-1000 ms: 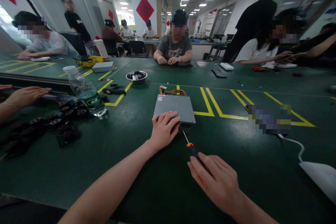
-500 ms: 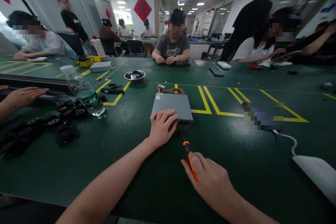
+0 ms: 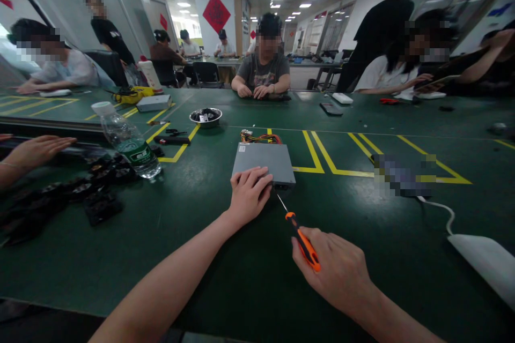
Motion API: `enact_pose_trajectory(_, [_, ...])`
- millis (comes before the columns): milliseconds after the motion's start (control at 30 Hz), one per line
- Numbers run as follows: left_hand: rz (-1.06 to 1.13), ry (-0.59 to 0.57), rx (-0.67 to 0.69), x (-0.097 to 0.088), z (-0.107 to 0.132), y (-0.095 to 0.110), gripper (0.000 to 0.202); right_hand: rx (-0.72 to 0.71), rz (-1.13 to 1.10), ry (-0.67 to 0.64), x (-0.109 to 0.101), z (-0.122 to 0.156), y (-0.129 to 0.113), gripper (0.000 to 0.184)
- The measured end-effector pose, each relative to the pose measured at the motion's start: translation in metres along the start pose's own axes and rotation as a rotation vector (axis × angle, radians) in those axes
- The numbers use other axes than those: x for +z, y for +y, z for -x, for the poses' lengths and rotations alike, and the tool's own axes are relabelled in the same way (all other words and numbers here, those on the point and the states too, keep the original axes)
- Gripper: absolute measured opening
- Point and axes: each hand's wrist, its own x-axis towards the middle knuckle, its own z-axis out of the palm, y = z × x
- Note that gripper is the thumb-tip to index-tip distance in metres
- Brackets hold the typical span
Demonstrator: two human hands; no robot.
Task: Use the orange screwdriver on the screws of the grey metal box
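Observation:
A grey metal computer power supply unit (image 3: 263, 161) lies flat on the green table, its bundle of coloured cables (image 3: 261, 138) at the far side. My left hand (image 3: 250, 193) grips its near left part, fingers spread over the top and the near edge. In my right hand (image 3: 336, 265) is an orange and black screwdriver (image 3: 301, 241), with the handle between thumb and fingers. Its thin shaft points up and left to the unit's near face. Whether the tip touches a screw there is too small to tell.
Left of me stand a tilted-looking water bottle (image 3: 134, 144) and a heap of black parts (image 3: 80, 187), near another person's hand (image 3: 38, 151). A metal bowl (image 3: 205, 117) sits farther back. On the right lie a phone (image 3: 400, 176), a white cable and a white device (image 3: 485, 262).
My right hand has shifted slightly right and turned, so more of the screwdriver's handle shows. My left hand and the power supply unit stay in place.

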Motion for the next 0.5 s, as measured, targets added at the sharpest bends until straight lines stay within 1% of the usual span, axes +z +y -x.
enact_pose_trajectory(100, [-0.003, -0.006, 0.003, 0.0, 0.0, 0.0, 0.021, -0.028, -0.036, 0.025, -0.006, 0.002, 0.005, 0.012])
enact_pose_trajectory(267, [0.0, 0.004, 0.009, 0.001, 0.0, -0.001, 0.021, 0.017, -0.025, 0.04, -0.015, 0.007, 0.015, 0.016])
enact_pose_trajectory(500, [0.009, 0.011, 0.007, 0.002, 0.0, 0.0, 0.021, 0.053, -0.009, 0.019, -0.013, 0.01, 0.023, 0.016])
